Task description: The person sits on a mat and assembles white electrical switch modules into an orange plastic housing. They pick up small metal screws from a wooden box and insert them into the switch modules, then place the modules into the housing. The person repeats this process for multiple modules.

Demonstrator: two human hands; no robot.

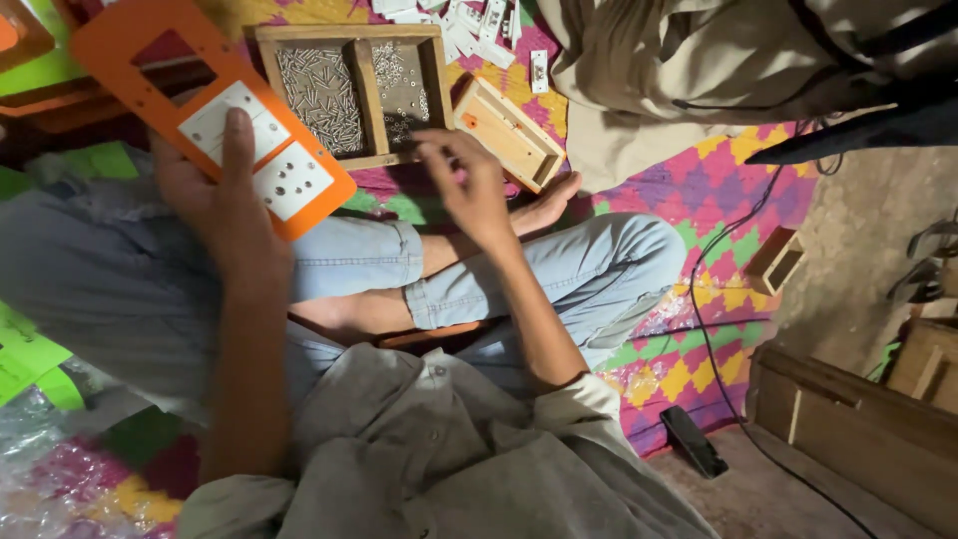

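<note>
Presently, on a floor mat (718, 190) patterned in pink, yellow and green diamonds, a person sits cross-legged in pale blue jeans and a grey shirt.

Item one: left hand (215, 195), fingers laid flat and thumb underneath, gripping an orange plastic frame (130, 50). Two white plates (261, 150) with small holes sit in the frame's openings; the forefinger lies across the gap between them. The frame is held tilted above the left knee.

Item two: right hand (464, 185), fingers curled narrowly, tips pinched together just at the near edge of a wooden tray (367, 85). Whether anything small is held between the fingertips cannot be told.

Item three: the wooden tray, two compartments, resting on the mat ahead of the knees. Left compartment holds a heap of thin metal pins (319, 95); right compartment holds small metal screws (401, 90).

Item four: a small open wooden box (507, 130), tilted, touching the tray's right side.

Item five: scattered white parts (469, 25) beyond the tray.

Item six: a black cable (711, 329) running over the mat to a dark flat device (694, 441) at the mat's edge.

Item seven: another person's beige garment (679, 70) at upper right.
</note>
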